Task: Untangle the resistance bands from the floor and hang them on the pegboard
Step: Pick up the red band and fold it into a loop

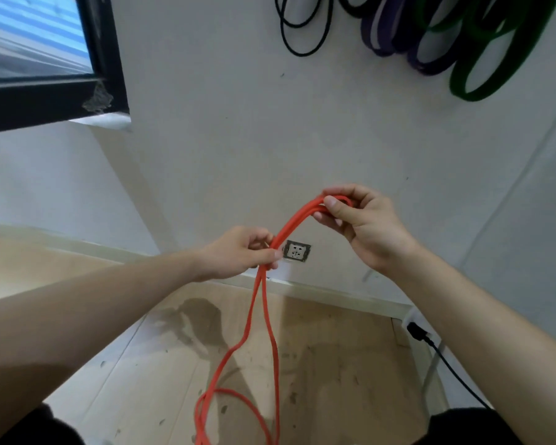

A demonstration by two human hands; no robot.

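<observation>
An orange-red resistance band hangs in long loops from both my hands down toward the floor. My right hand pinches its top bend between thumb and fingers, higher up. Lower and to the left, my left hand grips the strands where they come together. On the wall above hang other bands: thin black loops, purple bands and a wide green band. The pegs they hang from are out of view.
A wall socket sits just behind the band, low on the white wall. A dark window frame is at the upper left. A black plug and cable run down at the lower right. The wooden floor is scuffed.
</observation>
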